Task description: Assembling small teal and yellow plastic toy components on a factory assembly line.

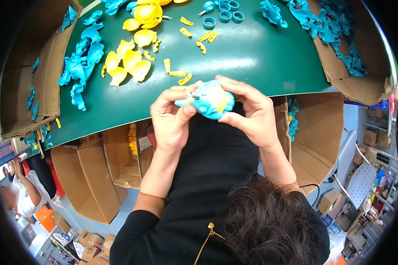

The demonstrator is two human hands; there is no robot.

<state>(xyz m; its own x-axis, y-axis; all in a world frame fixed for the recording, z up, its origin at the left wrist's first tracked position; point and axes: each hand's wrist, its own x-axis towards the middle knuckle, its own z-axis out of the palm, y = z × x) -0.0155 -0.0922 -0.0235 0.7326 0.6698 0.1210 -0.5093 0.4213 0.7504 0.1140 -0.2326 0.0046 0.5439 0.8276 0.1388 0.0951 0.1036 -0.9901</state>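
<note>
Both hands hold a rounded blue plastic toy piece (pixel 210 108) just in front of the green table's near edge. It has a yellow part in its middle, and a grey metal-looking piece sticks out at its left. My left hand (pixel 170 115) pinches the left end between thumb and fingers. My right hand (pixel 254 110) is closed around the right side, thumb below and fingers above. The fingers partly cover the toy piece, so its full shape is hidden.
On the green table (pixel 261 62) lie yellow shell pieces (pixel 132 59), small yellow strips (pixel 177 73), blue rings (pixel 225 16) and blue plastic parts (pixel 82 57). Cardboard boxes (pixel 40 79) stand at both sides and below the edge. Another person (pixel 28 190) is at the far left.
</note>
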